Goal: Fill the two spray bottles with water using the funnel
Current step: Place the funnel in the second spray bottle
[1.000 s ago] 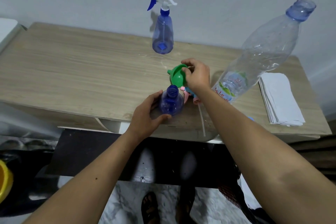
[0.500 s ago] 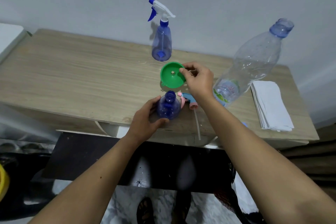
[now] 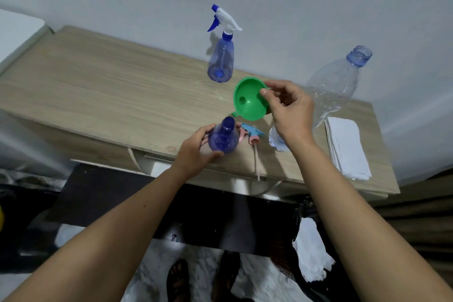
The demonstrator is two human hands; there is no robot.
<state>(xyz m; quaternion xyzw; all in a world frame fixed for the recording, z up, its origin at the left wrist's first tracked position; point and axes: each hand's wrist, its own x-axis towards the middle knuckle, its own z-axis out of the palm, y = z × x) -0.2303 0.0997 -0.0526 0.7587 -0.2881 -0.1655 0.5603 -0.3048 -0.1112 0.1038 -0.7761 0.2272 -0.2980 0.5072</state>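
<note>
My left hand (image 3: pixel 196 148) grips an open, headless blue spray bottle (image 3: pixel 223 136) standing near the table's front edge. My right hand (image 3: pixel 290 110) pinches the rim of a green funnel (image 3: pixel 250 102), held in the air above and to the right of that bottle's mouth, its bowl facing me. A pink and blue spray head (image 3: pixel 252 135) with its tube lies on the table beside the bottle. A second blue spray bottle (image 3: pixel 220 61) with a white and blue trigger head stands at the back. A large clear water bottle (image 3: pixel 335 88), uncapped, stands behind my right hand.
The wooden table (image 3: pixel 110 95) stands against a pale wall. A stack of white paper napkins (image 3: pixel 345 149) lies at its right end. Below the table's front edge I see my sandalled feet (image 3: pixel 179 279) and a crumpled white tissue (image 3: pixel 311 257).
My right hand has lifted the funnel off the table and turned it so its bowl faces me. My left hand stays on the open bottle. The view has tilted downward.
</note>
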